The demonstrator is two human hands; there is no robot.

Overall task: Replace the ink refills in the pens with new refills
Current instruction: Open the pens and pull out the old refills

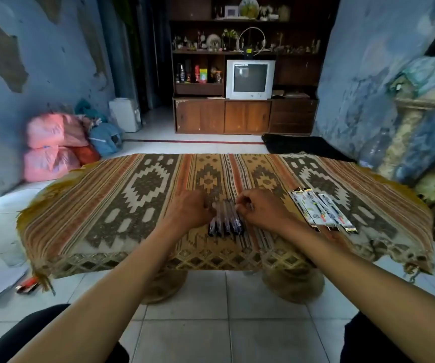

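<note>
Several dark pens lie side by side in a row on the patterned cloth of the low table. My left hand sits at the row's left side, fingers curled against the outer pen. My right hand is at the row's right side, its curled fingertips touching the top ends of the pens. Whether either hand grips a pen is hidden by the fingers. Three packets of new refills lie flat to the right of my right hand, side by side.
The cloth hangs over the table's front edge, with tiled floor below. Pink and blue sacks are stacked by the left wall. A wooden cabinet with a television stands at the back. A red object lies on the floor at left.
</note>
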